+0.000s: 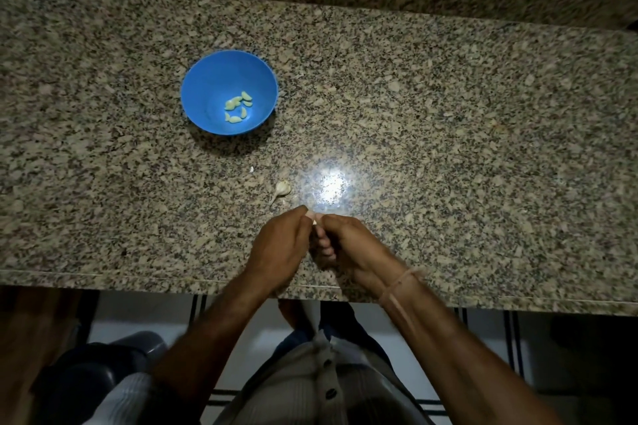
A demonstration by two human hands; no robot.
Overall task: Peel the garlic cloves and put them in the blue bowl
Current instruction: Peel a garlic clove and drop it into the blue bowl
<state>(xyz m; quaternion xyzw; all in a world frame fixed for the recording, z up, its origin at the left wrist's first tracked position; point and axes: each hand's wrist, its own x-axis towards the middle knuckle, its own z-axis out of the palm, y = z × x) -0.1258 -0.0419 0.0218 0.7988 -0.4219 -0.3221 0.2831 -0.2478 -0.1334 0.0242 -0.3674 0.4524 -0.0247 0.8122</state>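
Both hands are meeting over the near part of the granite table (448,114), fingers curled. The left hand (279,245) and the right hand (348,248) are pinching a small garlic clove (315,222) between their fingertips; only a pale sliver of it is showing. An unpeeled garlic piece (281,189) is lying on the table just beyond the hands. Farther back and to the left, the blue bowl (207,79) is sitting upright, holding several peeled cloves (238,109).
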